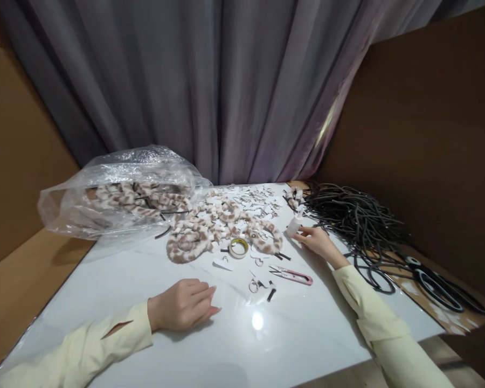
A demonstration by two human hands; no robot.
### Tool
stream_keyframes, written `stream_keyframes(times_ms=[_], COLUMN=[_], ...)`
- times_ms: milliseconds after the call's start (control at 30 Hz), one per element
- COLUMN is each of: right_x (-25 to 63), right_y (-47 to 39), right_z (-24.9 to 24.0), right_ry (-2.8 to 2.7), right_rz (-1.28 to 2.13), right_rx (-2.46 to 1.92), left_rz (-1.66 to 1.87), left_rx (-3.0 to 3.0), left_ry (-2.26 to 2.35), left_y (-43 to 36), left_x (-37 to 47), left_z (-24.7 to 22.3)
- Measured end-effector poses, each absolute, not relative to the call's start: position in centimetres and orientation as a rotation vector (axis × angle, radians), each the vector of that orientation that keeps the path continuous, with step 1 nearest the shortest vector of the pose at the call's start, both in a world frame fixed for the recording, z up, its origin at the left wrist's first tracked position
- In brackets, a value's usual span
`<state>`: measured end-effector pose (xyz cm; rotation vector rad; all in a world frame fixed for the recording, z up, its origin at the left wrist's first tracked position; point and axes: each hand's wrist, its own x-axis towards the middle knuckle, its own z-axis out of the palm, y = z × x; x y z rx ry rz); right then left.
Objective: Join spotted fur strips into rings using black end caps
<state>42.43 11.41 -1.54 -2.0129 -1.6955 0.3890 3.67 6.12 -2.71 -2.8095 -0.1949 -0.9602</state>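
My right hand (pixel 316 243) reaches to the right part of the white table (pixel 210 347), its fingers closed on a small white squeeze bottle (pixel 295 223) with a narrow tip. My left hand (pixel 184 304) rests on the table at the front, fingers curled together and nothing seen in them. Between the hands lie pink-handled thread snips (pixel 293 275), a metal ring with a clasp (pixel 254 285) and short black tube pieces (pixel 271 294). Behind them are a roll of tape (pixel 238 247) and fluffy brown-and-white rings (pixel 188 242).
A clear plastic bag (pixel 125 161) with more fluffy pieces stands at the back left. Small metal parts (pixel 258 196) are scattered at the back. Black cords (pixel 347 215) pile up on the right, near large black-handled scissors (pixel 438 288). Cardboard walls (pixel 420 134) flank the table; a grey curtain (pixel 186 81) hangs behind.
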Motion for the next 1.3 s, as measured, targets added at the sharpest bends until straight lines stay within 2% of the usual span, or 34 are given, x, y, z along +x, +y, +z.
stream_keyframes(times_ms=[167, 467, 800, 1067, 1300], right_x=[43.0, 42.0, 41.7, 40.2, 37.2], right_y=[10.2, 9.9, 9.8, 8.9, 8.8], right_z=[-0.4, -0.6, -0.8, 0.0, -0.7], right_ry=[-1.743, -1.839, -2.08, -2.133, -2.182], right_rz=[0.366, 0.185, 0.178, 0.197, 0.409], right_rx=[-2.045, -2.092, -1.937, -1.715, -1.321], left_rz=[-1.021, -1.019, -0.703, -0.603, -0.606], left_rx=[-2.786, -2.856, -2.547, -2.62, -2.802], left_ry=[-0.089, -0.388, -1.379, -1.257, -1.164], left_y=[6.1, 6.8, 8.1, 8.2, 8.5], left_x=[3.9, 3.7, 4.0, 3.2, 2.9], left_z=[-2.1, -2.7, -3.9, -3.4, -2.6])
